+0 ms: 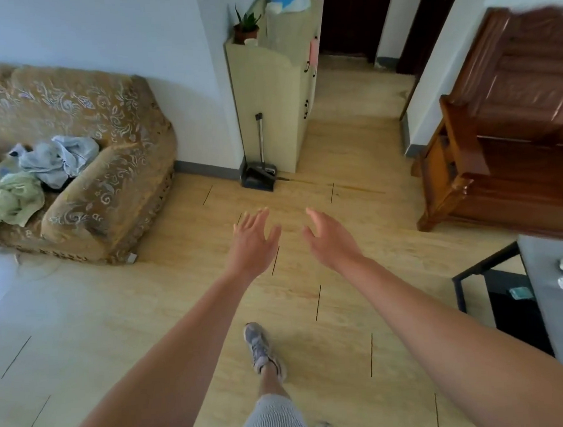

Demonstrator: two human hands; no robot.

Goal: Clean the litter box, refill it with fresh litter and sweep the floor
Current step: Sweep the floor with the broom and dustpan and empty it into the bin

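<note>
A dark dustpan with a broom clipped upright in it [259, 177] stands on the pale wood floor [180, 300], against the side of a cream cabinet [268, 109]. Its metal handle rises along the cabinet. Both my arms reach forward over the floor. My left hand [253, 239] and my right hand [328, 237] are held out with fingers spread and hold nothing, a short way in front of the dustpan. No litter box is in view.
A tan patterned sofa [108, 163] with crumpled clothes sits at the left. A brown wooden bench [505, 156] stands at the right, and a dark low table [506, 299] at the lower right. A potted plant [247, 29] tops the cabinet. A doorway opens beyond.
</note>
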